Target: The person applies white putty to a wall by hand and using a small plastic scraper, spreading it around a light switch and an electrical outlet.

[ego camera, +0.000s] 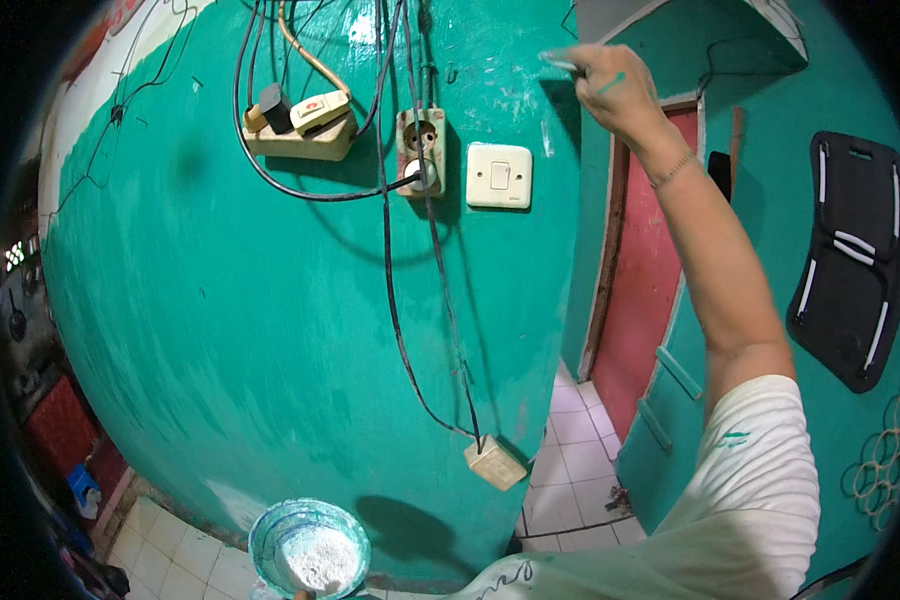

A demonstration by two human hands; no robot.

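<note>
My right hand is raised near the wall's right edge, its fingers closed round a small pale tool that is too blurred to name. A smear of green paint marks the back of the hand. Below and left of it, a white light switch is set in the green wall. A paint-stained plastic bucket with white powdery or pasty material inside is at the bottom. What looks like the thumb of my left hand lies over its near rim; the rest of that hand is mostly hidden.
A socket and a power strip with plugs are on the wall. Black cables hang down to a cream box. To the right are a red door and a black folding board. White tiles cover the floor.
</note>
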